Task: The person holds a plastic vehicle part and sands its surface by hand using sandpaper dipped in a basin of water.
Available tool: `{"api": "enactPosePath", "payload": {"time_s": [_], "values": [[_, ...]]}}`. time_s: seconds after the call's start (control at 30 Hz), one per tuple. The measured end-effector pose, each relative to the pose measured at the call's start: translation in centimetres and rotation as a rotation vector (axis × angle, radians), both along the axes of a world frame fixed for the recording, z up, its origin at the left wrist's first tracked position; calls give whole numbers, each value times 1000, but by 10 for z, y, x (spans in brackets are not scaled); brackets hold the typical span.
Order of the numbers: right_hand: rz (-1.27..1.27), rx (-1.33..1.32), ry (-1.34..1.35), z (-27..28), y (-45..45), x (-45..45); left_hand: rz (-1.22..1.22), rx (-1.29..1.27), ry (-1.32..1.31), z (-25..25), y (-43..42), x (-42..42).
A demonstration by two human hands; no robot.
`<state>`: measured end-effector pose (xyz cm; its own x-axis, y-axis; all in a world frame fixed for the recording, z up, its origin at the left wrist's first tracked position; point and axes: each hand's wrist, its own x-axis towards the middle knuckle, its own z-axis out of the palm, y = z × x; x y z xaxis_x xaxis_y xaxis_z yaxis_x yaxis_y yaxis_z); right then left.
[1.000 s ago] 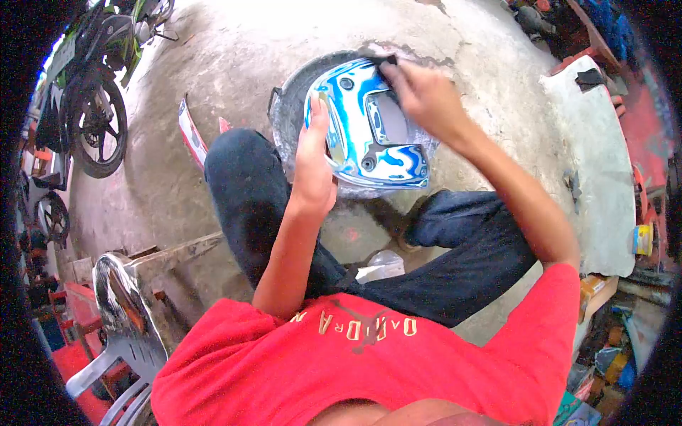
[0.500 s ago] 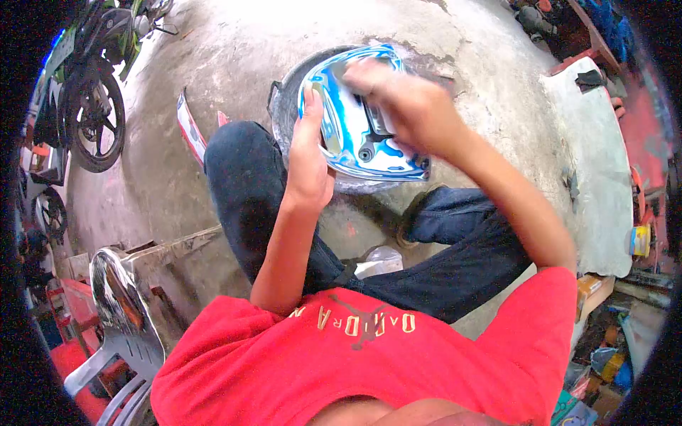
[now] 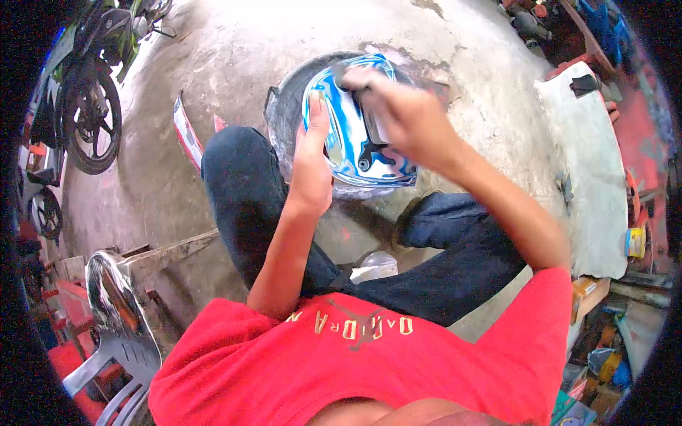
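A glossy blue-and-white swirled helmet is held tilted over a dark round basin between my knees. A dark fitting with a round hole shows on the helmet's side. My left hand grips its left edge, thumb laid along the surface. Across its upper part is my right hand, blurred, fingers curled around a small dark grey pad pressed near the helmet's top. The pad's exact kind is too smeared to tell.
Motorcycle wheels stand at the left, near a red-and-white panel on the concrete floor. A grey plastic chair is at lower left. On the right are a pale sheet-topped bench and a yellow can.
The helmet has shifted slightly down and left in view and turned a little in my left hand. My right hand has moved slightly down and left across it, pad still in its fingers.
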<state>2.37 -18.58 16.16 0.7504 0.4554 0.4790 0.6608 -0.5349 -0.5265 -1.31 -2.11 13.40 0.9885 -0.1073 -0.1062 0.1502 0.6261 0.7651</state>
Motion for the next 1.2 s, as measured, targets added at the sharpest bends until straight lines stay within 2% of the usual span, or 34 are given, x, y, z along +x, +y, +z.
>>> {"api": "enactPosePath", "payload": {"time_s": [0.03, 0.07, 0.13, 0.17, 0.2, 0.23, 0.3, 0.33, 0.4, 0.47, 0.5, 0.53, 0.6, 0.63, 0.67, 0.73, 0.8, 0.83, 0.93, 0.97, 1.0, 1.07, 1.13, 1.17, 1.2], "values": [[182, -28, -213, 4, 5, -5, -10, 7, -15, 0, 4, -1], [261, -58, -272, 5, 6, -6, -23, 16, -35, -1, 6, -1], [187, -19, -97, -3, -10, 13, -23, -10, -54, 10, 3, -5], [27, -14, -37, -13, -19, 27, -28, -16, -28, 13, 4, -6], [-273, -155, 344, 7, -20, 29, -36, -22, -2, 14, 4, -6], [-310, -154, 365, 18, -15, 21, -28, -28, 5, 14, 4, -8], [-133, -122, 93, 13, -4, 7, -5, -45, 6, 12, 1, -7], [78, -86, -181, 6, 3, -2, -23, -52, -3, 11, 3, -7], [285, -142, -290, 6, 1, -4, -67, -61, -29, 9, 8, -6], [165, -123, -231, -2, -19, 18, -49, -18, -11, 16, 4, -7], [-92, -182, 42, 1, -19, 27, -52, -5, -24, 14, 3, -6], [-349, -419, 303, 12, -22, 33, -57, 6, -35, 11, 2, -5], [-157, -129, -6, -2, -15, 12, -44, -9, -26, 12, 0, -7], [102, -146, -244, 1, -7, 5, -34, -17, -16, 11, -1, -7], [253, -118, -222, 9, 0, -8, -67, -70, -27, 5, 3, -4], [249, -83, -326, 1, -5, 4, -61, -58, -49, 9, 2, -5], [-59, -174, -27, -6, -27, 31, -60, -54, -10, 11, 3, -5], [-350, -325, 113, -2, -29, 43, -60, -54, 11, 11, 3, -6], [-207, -227, 3, 8, -14, 7, 81, 42, 28, -1, 1, -3], [-26, -154, -213, 2, -4, 1, 87, 51, 6, 2, 2, -4], [82, -198, -328, 7, 1, -7, 61, 49, -39, 2, 5, -3], [157, -126, -343, 4, -9, 2, 59, 52, -61, 7, 5, -7], [-96, -249, -76, 0, -26, 25, 68, 35, 3, 1, 6, -5], [-334, -380, 142, 2, -30, 35, 72, 21, 34, -1, 5, -5], [-236, -280, 18, -1, -31, 33, 57, 35, 18, -1, 4, -6]]}}
